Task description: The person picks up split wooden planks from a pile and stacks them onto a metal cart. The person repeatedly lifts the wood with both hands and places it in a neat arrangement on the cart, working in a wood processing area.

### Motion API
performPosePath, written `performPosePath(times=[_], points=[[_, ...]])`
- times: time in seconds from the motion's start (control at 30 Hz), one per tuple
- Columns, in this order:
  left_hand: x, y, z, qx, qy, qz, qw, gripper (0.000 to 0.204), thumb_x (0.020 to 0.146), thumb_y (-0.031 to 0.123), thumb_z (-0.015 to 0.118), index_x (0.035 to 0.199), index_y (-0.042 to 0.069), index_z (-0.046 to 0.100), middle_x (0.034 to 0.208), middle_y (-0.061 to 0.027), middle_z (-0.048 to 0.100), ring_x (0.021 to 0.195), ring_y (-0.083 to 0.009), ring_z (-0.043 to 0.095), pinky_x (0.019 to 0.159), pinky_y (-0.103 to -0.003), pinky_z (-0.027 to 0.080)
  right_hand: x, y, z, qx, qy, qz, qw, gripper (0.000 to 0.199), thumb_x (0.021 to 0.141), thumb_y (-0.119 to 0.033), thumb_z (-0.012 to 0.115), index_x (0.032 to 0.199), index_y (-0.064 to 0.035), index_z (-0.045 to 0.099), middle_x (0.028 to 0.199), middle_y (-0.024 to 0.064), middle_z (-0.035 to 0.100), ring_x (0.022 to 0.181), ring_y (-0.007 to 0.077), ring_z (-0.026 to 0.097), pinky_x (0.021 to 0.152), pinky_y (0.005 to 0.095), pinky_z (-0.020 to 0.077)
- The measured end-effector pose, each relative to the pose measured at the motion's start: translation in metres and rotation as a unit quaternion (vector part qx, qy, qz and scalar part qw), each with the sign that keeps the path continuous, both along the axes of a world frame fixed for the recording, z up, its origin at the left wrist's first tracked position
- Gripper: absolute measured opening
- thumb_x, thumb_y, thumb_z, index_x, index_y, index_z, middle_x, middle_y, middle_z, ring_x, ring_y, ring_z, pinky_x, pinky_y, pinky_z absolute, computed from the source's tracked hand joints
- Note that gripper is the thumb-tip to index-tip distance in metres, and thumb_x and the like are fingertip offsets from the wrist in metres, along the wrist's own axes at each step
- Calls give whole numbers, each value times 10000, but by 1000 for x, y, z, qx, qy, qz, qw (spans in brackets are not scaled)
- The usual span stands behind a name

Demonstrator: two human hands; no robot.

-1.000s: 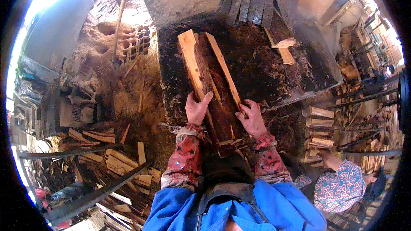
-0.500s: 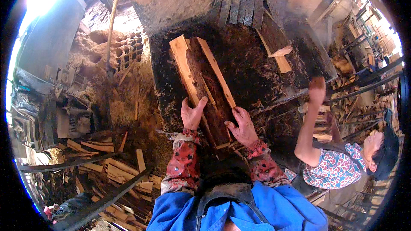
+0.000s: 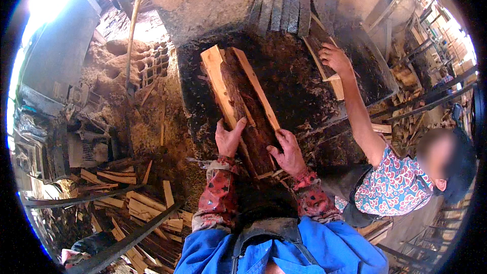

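Two rough wooden slabs lie side by side on the dark metal table (image 3: 284,66), bark faces up. The left slab (image 3: 217,83) shows a broad pale sawn edge; the right slab (image 3: 257,86) has a narrower one. My left hand (image 3: 229,139) grips the outer side of the left slab, thumb over the bark. Around the right slab's outer edge, near its closer end, my right hand (image 3: 288,153) is closed. The slabs' near ends sink into shadow in front of me.
At right, a co-worker's hand (image 3: 336,60) reaches onto another bark slab (image 3: 315,53) on the table. Dark strips (image 3: 284,7) hang behind. A pile of wood offcuts (image 3: 149,205) lies at lower left, crossed by a dark metal bar (image 3: 132,234). A pole (image 3: 133,30) stands far left.
The co-worker's arm has swung forward and left, its hand now over the slab at the far right, which has shifted slightly nearer. My hands and slabs stay nearly still.
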State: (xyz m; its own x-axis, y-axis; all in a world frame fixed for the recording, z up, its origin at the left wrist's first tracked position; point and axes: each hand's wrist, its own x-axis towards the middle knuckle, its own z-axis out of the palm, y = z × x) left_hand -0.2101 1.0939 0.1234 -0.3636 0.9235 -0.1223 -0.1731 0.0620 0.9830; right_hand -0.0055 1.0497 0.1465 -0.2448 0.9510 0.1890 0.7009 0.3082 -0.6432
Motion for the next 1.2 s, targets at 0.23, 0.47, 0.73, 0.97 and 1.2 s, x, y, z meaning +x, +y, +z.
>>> performPosePath(times=[0.23, 0.47, 0.73, 0.97, 1.2], points=[[-1, 4, -11, -23, 17, 5, 1000, 574, 774, 275, 789, 1134, -83, 520, 1056, -122, 656, 920, -157, 618, 791, -313, 506, -1, 4, 0, 6, 9, -7, 1000, 531, 818, -281, 691, 1177, 81, 542, 1206, 209, 503, 1149, 375, 472, 998, 428, 389], [-5, 11, -49, 18, -39, -11, 999, 658, 737, 342, 812, 1140, -90, 520, 1057, -134, 658, 922, -156, 620, 787, -302, 502, -10, -1, 23, 34, 7, 4, 999, 423, 788, -188, 717, 1110, 55, 585, 1173, 201, 530, 1094, 362, 533, 934, 397, 454], [-1, 9, -24, -34, 32, 15, 999, 647, 731, 349, 811, 1136, -74, 536, 1046, -131, 665, 928, -166, 627, 811, -312, 499, 10, 16, 41, 69, 12, -61, 996, 361, 789, -120, 709, 1107, 14, 604, 1155, 149, 558, 1072, 321, 550, 923, 373, 460], [-5, 12, -41, 2, 8, 11, 1000, 616, 738, 338, 807, 1115, -71, 541, 1042, -135, 665, 944, -169, 628, 818, -312, 498, 46, 55, 22, 99, -51, -117, 987, 461, 774, -200, 725, 1149, 21, 573, 1182, 200, 520, 1104, 364, 510, 954, 421, 429], [1, 9, -22, 0, -57, 6, 998, 543, 773, 218, 795, 1131, -62, 499, 1077, -109, 643, 942, -149, 604, 813, -293, 494, 51, 74, -33, 56, -185, -170, 966, 647, 701, -199, 764, 1270, -35, 504, 1215, 167, 454, 1129, 369, 462, 957, 435, 414]])
